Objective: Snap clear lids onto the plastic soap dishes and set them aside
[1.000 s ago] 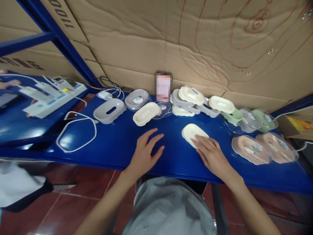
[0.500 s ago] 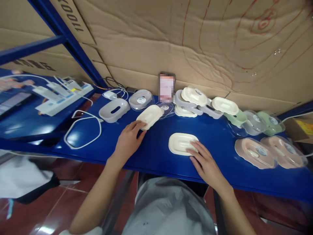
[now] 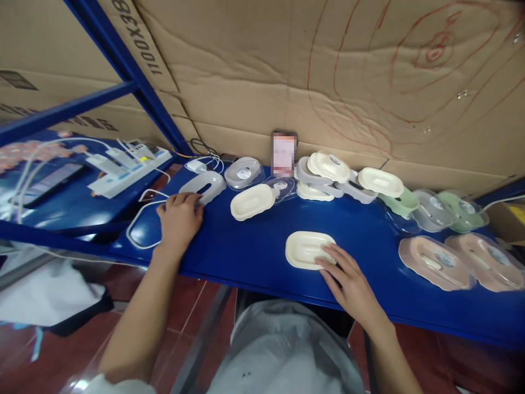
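My left hand [image 3: 179,217] reaches to the far left of the blue table [image 3: 254,254] and its fingers touch the near edge of a grey soap dish tray [image 3: 204,185] with a slot in it. My right hand [image 3: 349,275] lies flat on the table with its fingertips on the right end of a cream soap dish tray [image 3: 305,248]. Another cream tray [image 3: 251,201] sits between the two hands, further back.
Along the back stand a clear lid [image 3: 244,172], a phone [image 3: 284,152], stacked grey and cream trays [image 3: 326,174], green dishes [image 3: 404,200] and pink dishes with clear lids [image 3: 435,260]. A white cable [image 3: 141,210] loops at the left. A power strip [image 3: 123,167] lies on the neighbouring shelf.
My left hand has moved left, from the cream tray at the back to the grey tray. My right hand has turned the near cream tray level and stays on it.
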